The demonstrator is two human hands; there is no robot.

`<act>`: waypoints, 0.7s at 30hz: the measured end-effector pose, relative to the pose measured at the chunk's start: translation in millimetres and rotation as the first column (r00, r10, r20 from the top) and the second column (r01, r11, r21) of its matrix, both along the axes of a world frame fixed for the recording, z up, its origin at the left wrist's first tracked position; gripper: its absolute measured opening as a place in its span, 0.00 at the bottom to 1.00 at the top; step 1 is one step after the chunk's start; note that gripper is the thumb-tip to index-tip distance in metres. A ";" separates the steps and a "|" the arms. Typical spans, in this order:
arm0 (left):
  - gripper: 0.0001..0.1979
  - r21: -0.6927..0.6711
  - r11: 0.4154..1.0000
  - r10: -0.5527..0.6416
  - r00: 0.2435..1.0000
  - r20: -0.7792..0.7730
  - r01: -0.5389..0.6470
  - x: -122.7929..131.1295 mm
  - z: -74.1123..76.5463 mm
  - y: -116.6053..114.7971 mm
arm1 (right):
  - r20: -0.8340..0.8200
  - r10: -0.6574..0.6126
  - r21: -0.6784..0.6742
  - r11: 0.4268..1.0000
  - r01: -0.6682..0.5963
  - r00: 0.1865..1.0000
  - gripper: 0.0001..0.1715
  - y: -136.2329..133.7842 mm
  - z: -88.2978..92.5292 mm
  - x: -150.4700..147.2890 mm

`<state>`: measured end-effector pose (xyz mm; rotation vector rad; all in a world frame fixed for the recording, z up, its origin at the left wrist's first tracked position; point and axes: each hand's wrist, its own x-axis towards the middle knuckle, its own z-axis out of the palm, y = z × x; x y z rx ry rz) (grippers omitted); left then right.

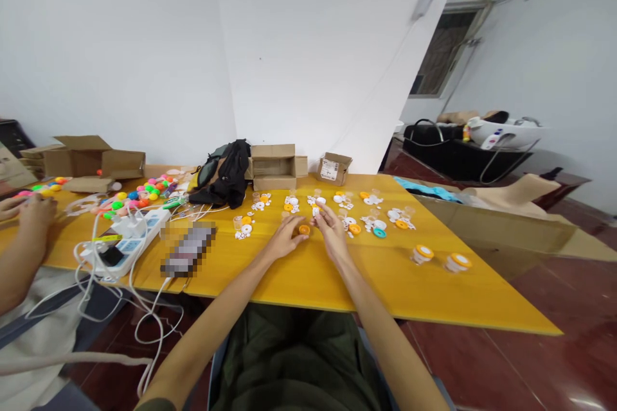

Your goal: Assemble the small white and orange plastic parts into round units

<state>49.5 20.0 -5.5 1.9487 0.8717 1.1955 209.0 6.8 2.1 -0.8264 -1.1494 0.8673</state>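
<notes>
My right hand [331, 231] is closed, with a small white piece [315, 210] pinched at its fingertips. To its left, my left hand [286, 239] rests low over the table, fingers and thumb apart. An orange ring-shaped lid [304, 230] lies between the two hands, by my left thumb. Beyond them are groups of small white pieces, clear cups and lids, among them an orange lid [355, 229] and a teal lid [380, 232]. Left of my left hand is a clear cup [238, 223] beside a white disc [247, 229].
Two orange-lidded clear jars, one a closed jar [423, 253], stand at the right. A phone [189, 250] and a power strip [139, 237] with cables lie left. Behind are a black bag [226, 173] and a cardboard box [274, 167]. Another person's hand [37, 212] is far left, near colourful balls.
</notes>
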 end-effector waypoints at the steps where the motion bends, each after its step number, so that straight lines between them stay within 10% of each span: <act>1: 0.20 -0.012 1.000 -0.010 1.000 -0.005 0.010 0.3 -2.4 2.0 | -0.014 0.007 -0.009 1.000 -0.007 1.000 0.24 0.7 -1.0 -0.4; 21: 0.13 -0.074 0.994 -0.079 0.997 -0.010 0.078 -0.1 -5.8 6.3 | 0.592 -0.120 0.076 0.993 0.093 0.797 0.08 -4.0 -4.4 1.1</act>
